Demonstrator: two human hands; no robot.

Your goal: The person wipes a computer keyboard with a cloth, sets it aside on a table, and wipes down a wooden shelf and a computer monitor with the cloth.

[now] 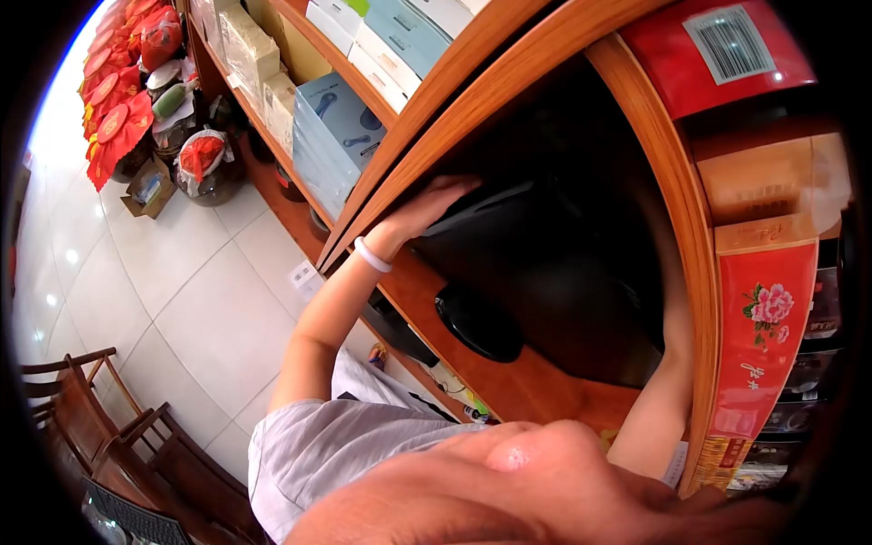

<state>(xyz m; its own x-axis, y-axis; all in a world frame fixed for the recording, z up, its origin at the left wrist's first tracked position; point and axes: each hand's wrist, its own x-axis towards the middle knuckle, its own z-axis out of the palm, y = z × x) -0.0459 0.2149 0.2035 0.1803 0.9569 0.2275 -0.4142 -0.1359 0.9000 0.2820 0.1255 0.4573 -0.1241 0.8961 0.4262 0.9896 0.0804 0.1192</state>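
A black monitor stands in the dark compartment of a wooden cabinet, its oval base resting on the reddish-brown shelf. Against the monitor's left edge lies my left hand, fingers stretched out and nearly flat; a white bangle circles that wrist. My right forearm reaches in along the compartment's right side, by the monitor's other edge. Deep shadow hides the right hand's fingers, so their grip does not show.
Curved-looking wooden cabinet uprights frame the compartment closely. Boxes fill shelves on the left, and a red flowered box is on the right. Wooden chairs stand on the tiled floor. Red-topped jars are farther off.
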